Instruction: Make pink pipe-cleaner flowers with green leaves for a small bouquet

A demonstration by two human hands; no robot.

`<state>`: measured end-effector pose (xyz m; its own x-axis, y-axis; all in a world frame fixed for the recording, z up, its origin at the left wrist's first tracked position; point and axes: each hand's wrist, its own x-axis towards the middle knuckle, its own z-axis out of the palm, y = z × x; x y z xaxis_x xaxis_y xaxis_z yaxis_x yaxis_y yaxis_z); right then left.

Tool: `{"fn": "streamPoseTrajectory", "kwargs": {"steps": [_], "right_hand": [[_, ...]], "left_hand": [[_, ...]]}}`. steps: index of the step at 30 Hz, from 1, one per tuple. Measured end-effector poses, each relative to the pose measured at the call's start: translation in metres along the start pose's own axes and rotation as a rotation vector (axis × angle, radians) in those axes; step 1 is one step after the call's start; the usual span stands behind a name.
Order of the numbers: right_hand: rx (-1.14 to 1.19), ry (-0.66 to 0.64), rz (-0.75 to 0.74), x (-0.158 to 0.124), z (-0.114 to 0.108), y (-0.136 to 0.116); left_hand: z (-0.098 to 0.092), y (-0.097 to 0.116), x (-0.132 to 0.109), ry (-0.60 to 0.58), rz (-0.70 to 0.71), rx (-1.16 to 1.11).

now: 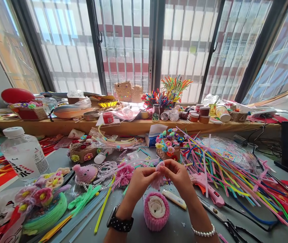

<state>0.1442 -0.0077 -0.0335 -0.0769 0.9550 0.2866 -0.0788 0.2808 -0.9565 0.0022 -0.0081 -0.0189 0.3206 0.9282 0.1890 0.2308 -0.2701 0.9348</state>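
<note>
My left hand (139, 184) and my right hand (177, 175) meet above the table, both pinching a small pink fuzzy piece (157, 177) made of pipe cleaner. Fingers of both hands are closed on it. A black watch sits on my left wrist, a pearl bracelet on my right. Directly below the hands stands a small pink woven cup (156, 211) with white filling. A white glue stick (174, 199) lies just right of the cup.
A pink glue gun (211, 190) and scissors (222, 219) lie to the right, beside a heap of coloured pipe cleaners (225, 168). A water bottle (23, 153), flower baskets (167, 145) and a green woven basket (47, 212) crowd the left. Jars line the windowsill (133, 126).
</note>
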Motion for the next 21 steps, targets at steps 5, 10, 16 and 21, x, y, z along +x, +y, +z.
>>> {"fn": "streamPoseTrajectory", "kwargs": {"steps": [5, 10, 16, 21], "right_hand": [[-0.054, -0.074, -0.012, -0.0003, -0.0045, -0.0025], [-0.07, 0.024, -0.017, -0.0005, 0.0008, -0.0013], [0.041, 0.137, 0.086, 0.0007, 0.0048, 0.0058], [0.017, 0.14, 0.097, 0.0004, 0.0042, 0.0054]], "left_hand": [[-0.0018, 0.0008, 0.0003, -0.029, -0.058, -0.084], [-0.0018, -0.0015, 0.0008, -0.09, -0.046, -0.098], [0.0022, -0.0057, 0.0025, -0.099, -0.083, -0.113], [0.0039, -0.0063, 0.0013, -0.172, -0.112, -0.169]]}}
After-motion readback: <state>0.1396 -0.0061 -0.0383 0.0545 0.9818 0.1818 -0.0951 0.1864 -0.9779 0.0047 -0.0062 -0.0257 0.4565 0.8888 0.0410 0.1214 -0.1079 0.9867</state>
